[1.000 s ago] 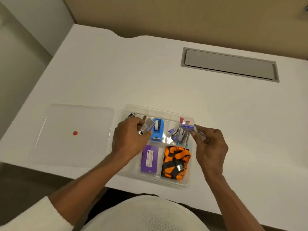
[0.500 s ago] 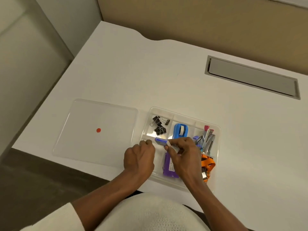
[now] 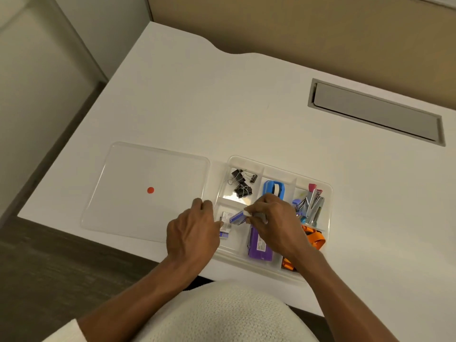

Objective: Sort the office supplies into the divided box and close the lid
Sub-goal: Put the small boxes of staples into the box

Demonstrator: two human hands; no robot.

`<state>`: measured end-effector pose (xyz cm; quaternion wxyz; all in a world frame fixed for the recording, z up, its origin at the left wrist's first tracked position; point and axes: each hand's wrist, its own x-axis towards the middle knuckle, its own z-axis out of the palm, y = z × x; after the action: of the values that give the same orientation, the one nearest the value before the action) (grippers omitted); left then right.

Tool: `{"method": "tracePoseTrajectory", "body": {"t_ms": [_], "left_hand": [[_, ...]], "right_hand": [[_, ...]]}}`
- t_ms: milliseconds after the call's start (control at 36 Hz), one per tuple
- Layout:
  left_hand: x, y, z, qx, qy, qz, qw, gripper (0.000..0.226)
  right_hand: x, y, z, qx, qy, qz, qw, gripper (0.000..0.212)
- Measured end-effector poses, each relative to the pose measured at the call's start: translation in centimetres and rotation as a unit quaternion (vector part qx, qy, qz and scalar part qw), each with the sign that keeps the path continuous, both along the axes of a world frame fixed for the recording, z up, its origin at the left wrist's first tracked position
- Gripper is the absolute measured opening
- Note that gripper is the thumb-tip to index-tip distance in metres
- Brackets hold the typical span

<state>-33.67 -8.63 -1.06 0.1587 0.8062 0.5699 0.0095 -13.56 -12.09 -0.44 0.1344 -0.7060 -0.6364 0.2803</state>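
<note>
A clear divided box sits at the desk's near edge. Black binder clips fill its far left compartment, a blue tape dispenser the far middle, staplers and staple removers the far right. A purple box and an orange lanyard lie in the near compartments. My left hand holds a small staple box in the near left compartment. My right hand pinches another small purple staple box just above that compartment. The clear lid with a red dot lies flat to the left.
A grey cable hatch is set into the white desk at the far right. A tan partition rises behind the desk. The desk's left edge drops to the floor beside the lid.
Both hands came down from the far compartments to the near left compartment. The right hand carried its staple box leftward; the left hand's box now rests low in that compartment.
</note>
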Motion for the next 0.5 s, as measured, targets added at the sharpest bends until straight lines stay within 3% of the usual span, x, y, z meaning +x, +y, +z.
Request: {"method": "tracePoseTrajectory", "body": {"t_ms": [111,194,389,500], "left_hand": [[-0.8,0.3,-0.5,-0.028,-0.009,0.076,0.997,0.034],[-0.9,0.6,-0.4,-0.091,-0.022,0.108,0.990,0.025],[-0.9,1.1,-0.5,-0.164,-0.052,0.168,0.971,0.020],[-0.9,1.1,-0.6,-0.170,-0.050,0.175,0.968,0.020]], "right_hand": [[-0.8,1.6,-0.1,-0.028,-0.081,0.146,0.985,0.020],[-1.8,2.6,-0.2,-0.049,-0.131,0.197,0.970,0.014],[-4.1,4.0,0.8,-0.103,-0.211,0.214,0.948,0.014],[-4.2,4.2,0.6,-0.085,-0.202,0.196,0.956,0.015]]}}
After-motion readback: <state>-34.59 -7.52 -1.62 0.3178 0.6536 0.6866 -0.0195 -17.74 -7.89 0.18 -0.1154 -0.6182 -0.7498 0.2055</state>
